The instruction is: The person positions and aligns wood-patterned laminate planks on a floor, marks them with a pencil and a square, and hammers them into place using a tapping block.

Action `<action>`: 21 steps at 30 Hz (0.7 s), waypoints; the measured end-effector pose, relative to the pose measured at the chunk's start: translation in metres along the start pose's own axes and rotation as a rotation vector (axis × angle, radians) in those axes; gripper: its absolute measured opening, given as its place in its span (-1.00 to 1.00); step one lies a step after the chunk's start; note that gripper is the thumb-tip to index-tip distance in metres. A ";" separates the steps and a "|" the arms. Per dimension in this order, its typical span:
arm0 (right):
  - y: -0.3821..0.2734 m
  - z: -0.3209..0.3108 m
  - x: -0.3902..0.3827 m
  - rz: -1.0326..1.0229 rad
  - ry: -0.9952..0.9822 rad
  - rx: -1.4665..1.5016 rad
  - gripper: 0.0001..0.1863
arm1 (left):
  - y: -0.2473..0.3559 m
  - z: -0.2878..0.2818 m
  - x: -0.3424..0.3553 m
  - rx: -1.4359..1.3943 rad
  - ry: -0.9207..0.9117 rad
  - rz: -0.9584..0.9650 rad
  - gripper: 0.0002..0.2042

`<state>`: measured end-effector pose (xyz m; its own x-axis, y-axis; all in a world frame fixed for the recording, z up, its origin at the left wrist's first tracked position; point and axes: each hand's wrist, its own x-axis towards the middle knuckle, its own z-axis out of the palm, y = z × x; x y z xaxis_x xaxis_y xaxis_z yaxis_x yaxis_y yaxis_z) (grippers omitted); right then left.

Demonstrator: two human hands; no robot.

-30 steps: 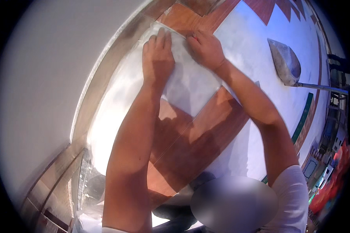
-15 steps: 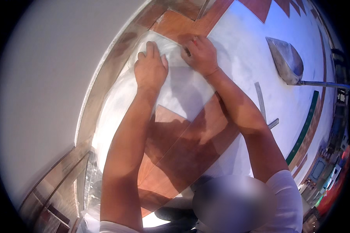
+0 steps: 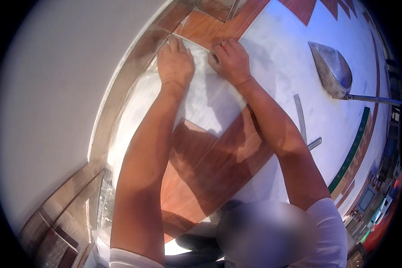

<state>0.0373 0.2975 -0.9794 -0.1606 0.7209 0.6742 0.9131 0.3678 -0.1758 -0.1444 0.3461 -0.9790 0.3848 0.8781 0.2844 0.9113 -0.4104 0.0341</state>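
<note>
Reddish-brown wood-look planks [image 3: 205, 29] lie at the far end, their edge against a white sheet [image 3: 201, 96]. At that edge rests my left hand [image 3: 175, 64], palm down with fingers stretched forward, holding nothing I can see. My right hand [image 3: 232, 62] is beside it, just short of the same plank edge. Its fingers are closed around something small and dark, with a speck of red at the fingertips; its kind is hidden by the hand. Nearer to me, between my forearms, more brown planks [image 3: 210, 165] lie in shadow.
A pale wall [image 3: 53, 98] with a brown border [image 3: 116, 94] runs along the left. To the right are a metal shovel [image 3: 328, 71], a metal square [image 3: 300, 118] and a green strip [image 3: 353, 152]. A blurred round shape [image 3: 268, 234] covers the lower middle.
My left hand has slid forward to the plank edge, its fingers now reaching it. My right hand stays almost in place, still closed.
</note>
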 end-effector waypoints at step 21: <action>0.006 0.006 -0.002 -0.039 0.067 0.019 -0.80 | -0.003 0.010 -0.003 -0.150 0.161 0.028 -0.73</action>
<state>0.0413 0.3017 -0.9864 -0.1696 0.6650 0.7273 0.8992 0.4065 -0.1620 -0.1471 0.3473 -0.9899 0.3704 0.8200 0.4364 0.8637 -0.4769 0.1630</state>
